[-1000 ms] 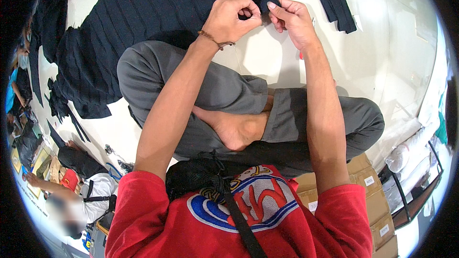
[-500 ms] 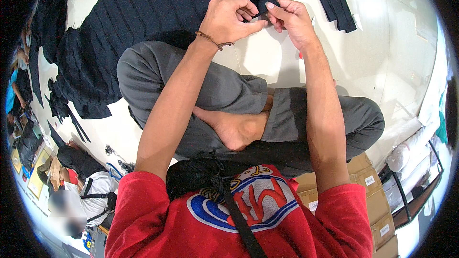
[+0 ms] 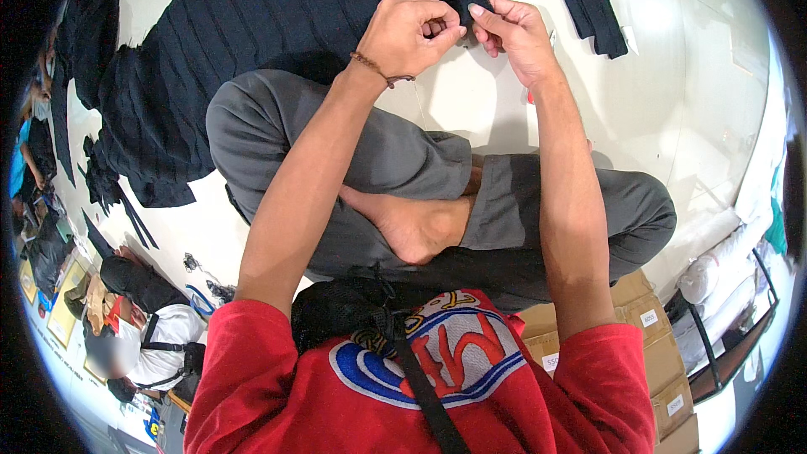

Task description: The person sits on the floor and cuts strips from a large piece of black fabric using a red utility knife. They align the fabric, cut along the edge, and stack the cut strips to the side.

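Note:
A large dark navy pleated cloth (image 3: 277, 17) spreads over the floor ahead and to the left of my crossed legs. My right hand (image 3: 517, 38) pinches the cloth's right-hand edge between thumb and fingers. Just left of it, my left hand (image 3: 414, 34) is closed in a pinch, thumb and forefinger together beside that edge. What sits between those fingertips is too small to make out. A faint thin line, perhaps thread, hangs below the left hand. A narrow dark strip of cloth (image 3: 588, 4) lies apart at the upper right.
Dark scraps (image 3: 101, 172) and more dark cloth (image 3: 88, 25) lie on the pale floor (image 3: 672, 59) at left. A small red object (image 3: 530, 97) shows beside my right forearm. Cardboard boxes (image 3: 643, 319) and a black-framed rack (image 3: 714, 353) stand at lower right. Other people sit at far left.
My left hand has shifted slightly right, and its thumb and forefinger have closed together. The right hand stays on the cloth's edge. The bare foot at upper left has left the view.

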Motion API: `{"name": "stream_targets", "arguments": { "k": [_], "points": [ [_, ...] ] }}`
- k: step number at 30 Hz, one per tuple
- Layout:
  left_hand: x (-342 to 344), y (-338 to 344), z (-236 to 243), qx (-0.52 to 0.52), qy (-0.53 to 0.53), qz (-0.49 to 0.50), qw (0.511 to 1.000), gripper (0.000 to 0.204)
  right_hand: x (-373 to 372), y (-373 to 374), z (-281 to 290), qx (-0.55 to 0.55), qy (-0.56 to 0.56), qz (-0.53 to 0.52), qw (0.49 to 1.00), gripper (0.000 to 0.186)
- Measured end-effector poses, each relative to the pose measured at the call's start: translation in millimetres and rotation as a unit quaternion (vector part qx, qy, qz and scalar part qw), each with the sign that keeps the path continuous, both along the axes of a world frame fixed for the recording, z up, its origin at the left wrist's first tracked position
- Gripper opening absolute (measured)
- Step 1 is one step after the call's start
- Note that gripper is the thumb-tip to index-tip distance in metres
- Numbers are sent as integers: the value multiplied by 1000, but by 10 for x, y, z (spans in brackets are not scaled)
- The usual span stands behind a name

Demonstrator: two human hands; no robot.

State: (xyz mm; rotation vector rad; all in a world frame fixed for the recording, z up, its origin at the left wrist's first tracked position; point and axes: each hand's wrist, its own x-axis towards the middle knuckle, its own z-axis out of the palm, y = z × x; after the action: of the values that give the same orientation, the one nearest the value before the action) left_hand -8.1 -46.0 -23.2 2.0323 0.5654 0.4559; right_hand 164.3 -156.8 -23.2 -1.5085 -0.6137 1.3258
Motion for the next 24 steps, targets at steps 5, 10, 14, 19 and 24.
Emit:
{"name": "stream_targets", "arguments": {
  "k": [5,10,14,19,24],
  "points": [
    [-11,9,23,-28,-36,-17,999,11,19,6,-16,-4,19,-3,1000,21],
    [-50,19,49,-56,-12,-51,997,11,10,15,18,-11,13,0,1000,22],
    [-74,20,131,-115,42,-94,988,12,21,12,-7,-5,6,3,1000,23],
    [-81,-21,170,-180,62,-162,968,11,-14,21,14,-9,-15,-6,1000,26],
    [-69,-118,163,-215,24,-207,954,7,15,12,-25,-26,-24,2,999,22]
  ]
}}
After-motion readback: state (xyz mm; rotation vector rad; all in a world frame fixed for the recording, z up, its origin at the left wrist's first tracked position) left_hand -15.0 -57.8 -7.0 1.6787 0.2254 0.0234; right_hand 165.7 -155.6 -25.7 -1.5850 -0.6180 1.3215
